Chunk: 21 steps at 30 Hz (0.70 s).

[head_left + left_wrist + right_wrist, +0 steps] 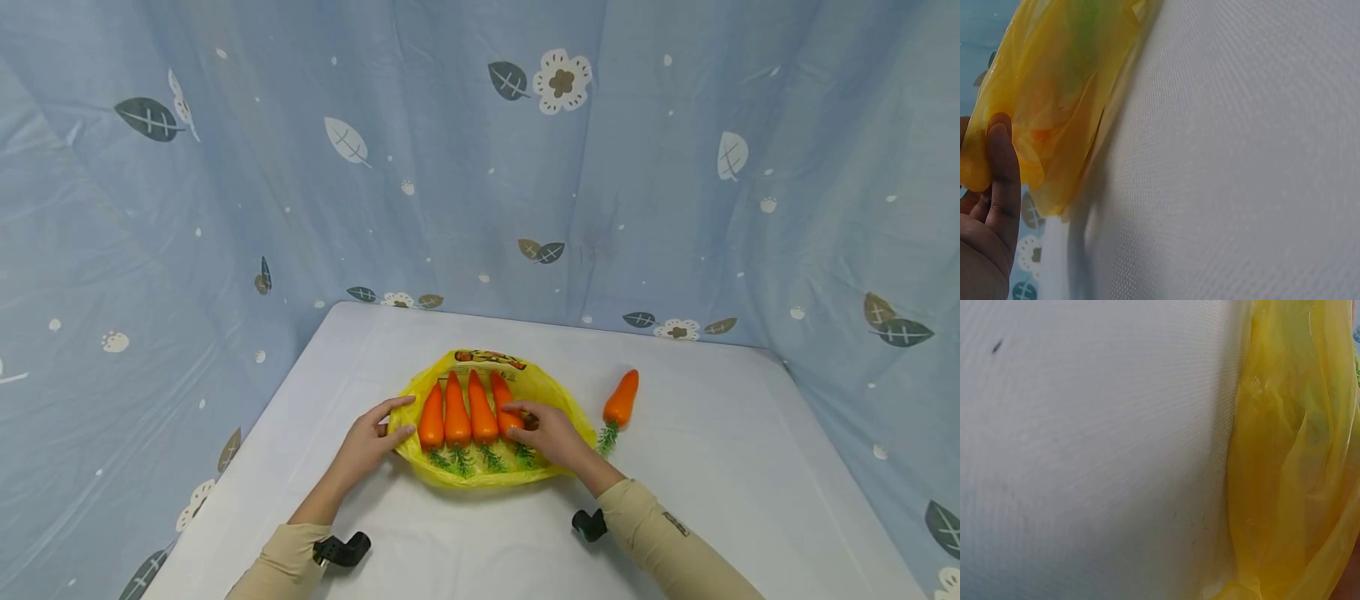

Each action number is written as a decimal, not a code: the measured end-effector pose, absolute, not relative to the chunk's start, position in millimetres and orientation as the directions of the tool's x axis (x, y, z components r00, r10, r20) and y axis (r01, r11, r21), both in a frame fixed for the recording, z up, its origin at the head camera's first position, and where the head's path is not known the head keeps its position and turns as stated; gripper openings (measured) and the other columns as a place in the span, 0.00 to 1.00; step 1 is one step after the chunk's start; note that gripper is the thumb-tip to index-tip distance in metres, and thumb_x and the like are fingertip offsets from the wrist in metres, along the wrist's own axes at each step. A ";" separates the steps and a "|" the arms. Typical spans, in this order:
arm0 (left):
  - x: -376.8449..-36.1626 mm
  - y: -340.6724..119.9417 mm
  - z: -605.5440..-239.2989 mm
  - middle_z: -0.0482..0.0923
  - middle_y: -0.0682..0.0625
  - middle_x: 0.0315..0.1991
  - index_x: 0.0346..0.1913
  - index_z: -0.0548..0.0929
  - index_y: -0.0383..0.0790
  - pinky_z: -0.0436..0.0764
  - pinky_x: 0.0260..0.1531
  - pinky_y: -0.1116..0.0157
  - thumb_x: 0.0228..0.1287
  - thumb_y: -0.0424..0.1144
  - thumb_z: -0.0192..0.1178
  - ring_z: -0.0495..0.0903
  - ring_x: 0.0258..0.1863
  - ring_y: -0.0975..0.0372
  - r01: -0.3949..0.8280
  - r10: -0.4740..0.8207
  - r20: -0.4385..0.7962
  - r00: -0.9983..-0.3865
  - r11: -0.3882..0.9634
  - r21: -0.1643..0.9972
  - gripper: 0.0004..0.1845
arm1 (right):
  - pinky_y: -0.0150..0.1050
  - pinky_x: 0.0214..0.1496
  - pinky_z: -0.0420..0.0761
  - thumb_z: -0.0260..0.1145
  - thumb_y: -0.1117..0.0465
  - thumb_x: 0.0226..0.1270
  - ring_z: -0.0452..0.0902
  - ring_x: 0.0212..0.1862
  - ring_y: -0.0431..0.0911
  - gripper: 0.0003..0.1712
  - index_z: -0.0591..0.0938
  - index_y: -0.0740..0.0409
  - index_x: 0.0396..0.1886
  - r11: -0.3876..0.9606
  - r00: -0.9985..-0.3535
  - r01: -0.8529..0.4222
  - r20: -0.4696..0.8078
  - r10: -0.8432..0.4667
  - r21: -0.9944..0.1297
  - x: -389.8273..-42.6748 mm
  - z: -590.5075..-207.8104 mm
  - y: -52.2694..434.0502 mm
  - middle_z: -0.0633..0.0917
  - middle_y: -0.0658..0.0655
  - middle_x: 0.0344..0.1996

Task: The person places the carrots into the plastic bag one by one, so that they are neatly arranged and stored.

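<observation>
Both hands work the yellow bag: left hand pinches its rim, right hand rests on the fourth carrot; four carrots bagged, one carrot outside

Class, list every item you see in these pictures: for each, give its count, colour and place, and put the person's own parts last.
Carrots in bag: four, orange with green tops, side by side on the yellow bag.
Loose carrot: one, orange, on the table right of the bag.
Plastic bag: one, yellow, table centre.
Table: one, white.
Curtain: blue, leaf and flower print, behind the table and on both sides.
Left hand: grip on the bag's left edge.
Right hand: on the rightmost bagged carrot.
</observation>
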<state>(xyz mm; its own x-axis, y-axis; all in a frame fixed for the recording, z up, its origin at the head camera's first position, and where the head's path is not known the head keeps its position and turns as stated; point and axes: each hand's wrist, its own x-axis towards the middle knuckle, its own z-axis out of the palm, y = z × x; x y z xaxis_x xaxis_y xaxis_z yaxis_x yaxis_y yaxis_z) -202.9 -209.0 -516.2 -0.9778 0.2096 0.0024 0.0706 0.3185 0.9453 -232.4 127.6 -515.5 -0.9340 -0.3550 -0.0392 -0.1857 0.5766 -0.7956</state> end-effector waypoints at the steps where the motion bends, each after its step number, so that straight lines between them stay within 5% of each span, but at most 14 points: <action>1: -202.8 -209.0 -516.2 0.72 0.36 0.66 0.71 0.74 0.41 0.85 0.29 0.60 0.70 0.41 0.67 0.84 0.30 0.60 0.072 0.211 0.003 -0.978 0.317 0.946 0.29 | 0.42 0.43 0.81 0.72 0.55 0.68 0.78 0.45 0.45 0.23 0.83 0.45 0.63 0.578 -0.935 -0.185 -0.039 -0.354 -0.795 -232.5 -515.6 127.6 0.84 0.53 0.52; 21: -201.8 -208.3 -515.0 0.73 0.35 0.65 0.72 0.73 0.40 0.85 0.29 0.59 0.71 0.39 0.66 0.84 0.30 0.60 0.066 0.205 0.003 -0.979 0.301 0.951 0.29 | 0.42 0.46 0.81 0.72 0.56 0.69 0.78 0.47 0.46 0.23 0.83 0.45 0.63 0.606 -0.949 -0.153 -0.054 -0.309 -0.781 -241.1 -513.8 119.9 0.85 0.53 0.51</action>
<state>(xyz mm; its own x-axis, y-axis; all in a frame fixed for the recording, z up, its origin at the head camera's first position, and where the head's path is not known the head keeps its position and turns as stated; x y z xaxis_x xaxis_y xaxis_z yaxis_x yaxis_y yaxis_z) -201.8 -208.3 -515.0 -0.9788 0.2049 0.0034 0.0663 0.3007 0.9514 -241.1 119.9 -513.8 -0.9494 -0.3093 -0.0540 -0.1528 0.6057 -0.7809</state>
